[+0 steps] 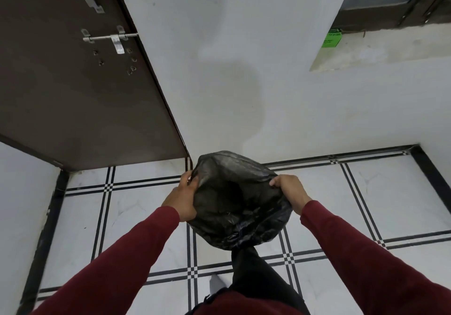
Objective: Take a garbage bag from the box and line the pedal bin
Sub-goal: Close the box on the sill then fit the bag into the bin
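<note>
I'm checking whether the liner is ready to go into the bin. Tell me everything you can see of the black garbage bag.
The garbage bag is thin, crinkled black plastic, slightly see-through where light catches its upper part. It is spread open and puffed out, held in the air above the tiled floor. The left hand pinches its edge on one side, the right hand grips the opposite edge. Nothing else touches it. No bin is in view.

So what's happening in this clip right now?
A person in red sleeves holds a black garbage bag out in front, above the tiled floor. The left hand grips one side of the bag's mouth and the right hand the other, spreading it open. A green box sits on the window ledge at upper right. No pedal bin is in view.
</note>
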